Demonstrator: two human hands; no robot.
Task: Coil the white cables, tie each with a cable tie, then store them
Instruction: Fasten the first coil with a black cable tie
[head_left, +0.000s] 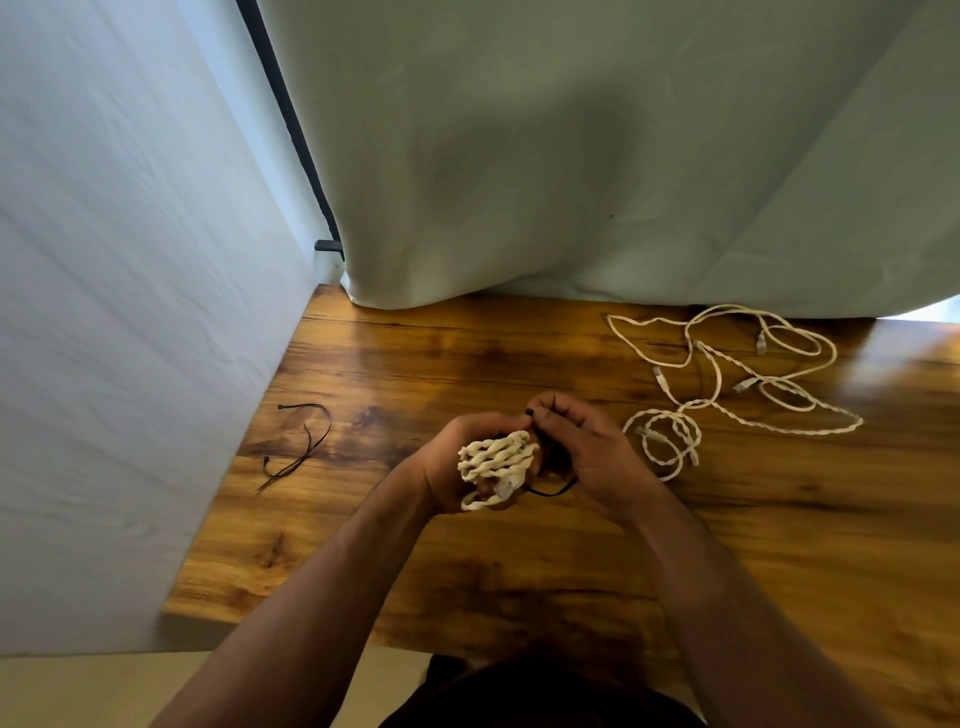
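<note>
My left hand (457, 462) grips a coiled white braided cable (496, 460) above the middle of the wooden table (467, 571). My right hand (582, 447) pinches a black cable tie (550, 491) that loops around the coil; its head shows at my fingertips. Two or three loose white cables (727, 384) lie tangled on the table to the right. Spare black cable ties (301, 447) lie on the table to the left.
A pale curtain (571, 156) hangs over the table's far edge. A white fabric panel (130, 312) borders the table's left side, with a black pole (291, 124) between the two. The table's near edge is close to my body.
</note>
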